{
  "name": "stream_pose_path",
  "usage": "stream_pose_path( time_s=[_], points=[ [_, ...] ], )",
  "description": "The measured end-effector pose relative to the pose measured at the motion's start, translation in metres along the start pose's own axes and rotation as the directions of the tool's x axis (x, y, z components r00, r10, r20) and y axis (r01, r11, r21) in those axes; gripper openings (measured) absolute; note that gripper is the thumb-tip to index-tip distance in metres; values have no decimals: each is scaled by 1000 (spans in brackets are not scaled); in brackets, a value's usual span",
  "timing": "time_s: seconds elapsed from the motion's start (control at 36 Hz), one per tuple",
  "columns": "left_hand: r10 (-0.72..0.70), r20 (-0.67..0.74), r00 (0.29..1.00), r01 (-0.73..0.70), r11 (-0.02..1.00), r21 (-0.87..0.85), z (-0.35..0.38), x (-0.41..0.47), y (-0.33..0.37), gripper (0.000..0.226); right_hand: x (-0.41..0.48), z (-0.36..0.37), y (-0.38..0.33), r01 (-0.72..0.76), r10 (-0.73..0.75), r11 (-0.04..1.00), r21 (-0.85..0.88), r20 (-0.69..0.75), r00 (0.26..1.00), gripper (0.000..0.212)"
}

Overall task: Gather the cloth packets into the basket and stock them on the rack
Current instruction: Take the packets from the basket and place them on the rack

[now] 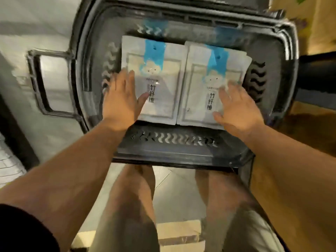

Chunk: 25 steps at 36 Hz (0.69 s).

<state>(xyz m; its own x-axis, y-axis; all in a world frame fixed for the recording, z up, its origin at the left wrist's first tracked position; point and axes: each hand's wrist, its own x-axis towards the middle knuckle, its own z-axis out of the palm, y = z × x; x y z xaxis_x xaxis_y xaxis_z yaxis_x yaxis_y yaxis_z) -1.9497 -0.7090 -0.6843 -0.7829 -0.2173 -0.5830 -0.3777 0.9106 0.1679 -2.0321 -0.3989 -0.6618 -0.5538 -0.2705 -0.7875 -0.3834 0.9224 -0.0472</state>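
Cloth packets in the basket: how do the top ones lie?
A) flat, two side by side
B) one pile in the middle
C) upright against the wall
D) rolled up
A: the left packet and the right packet lie flat next to each other inside the basket.

Pale tiled floor point(174, 190), flattened cardboard point(179, 231), dim light

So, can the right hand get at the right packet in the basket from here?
Probably yes: the right hand is open right over the right packet, and nothing covers the basket.
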Motion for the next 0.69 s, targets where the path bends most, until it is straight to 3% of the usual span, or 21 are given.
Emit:
stream_pose_path(
  time_s=[0.11, 0.19, 0.31, 0.36, 0.42, 0.47, 0.56, 0.61, 0.69],
  points=[
    [-72, 33, 997, 74, 994, -79, 24, 12, -2, 86, 14, 18, -2, -122, 120, 979, 163, 20, 993, 82],
    [-126, 3, 992, 124, 977, -173, 31, 13, 2, 95, 21, 31, -5, -203, 230, 928, 311, -51, 972, 81],
    [-309, -63, 949, 271, 902, -335, 27, 15, 15, 111, 31, 35, -5, -311, 452, 730, 608, -89, 887, 102],
    [-395, -85, 915, 340, 866, -367, 26, 15, 16, 116, 32, 30, -5, -343, 530, 630, 697, -63, 845, 117],
    [-430, -121, 895, 363, 858, -363, 24, 12, 16, 110, 31, 25, -5, -363, 581, 568, 739, -47, 813, 118],
    [-476, -99, 874, 386, 803, -454, 21, 9, 18, 94, 28, 20, -6, -363, 606, 542, 758, -53, 794, 100],
    [-508, -30, 861, 396, 707, -586, 14, 3, 23, 55, 20, 12, -5, -328, 593, 493, 806, -35, 805, 52],
    [-452, -56, 890, 341, 743, -576, 8, -7, 23, 33, 11, 8, -3, -281, 558, 481, 831, -42, 829, 28],
    [-345, -87, 935, 255, 820, -513, -5, -26, 24, 18, -12, 0, -4, -209, 511, 467, 859, -70, 856, 15]
  ],
)
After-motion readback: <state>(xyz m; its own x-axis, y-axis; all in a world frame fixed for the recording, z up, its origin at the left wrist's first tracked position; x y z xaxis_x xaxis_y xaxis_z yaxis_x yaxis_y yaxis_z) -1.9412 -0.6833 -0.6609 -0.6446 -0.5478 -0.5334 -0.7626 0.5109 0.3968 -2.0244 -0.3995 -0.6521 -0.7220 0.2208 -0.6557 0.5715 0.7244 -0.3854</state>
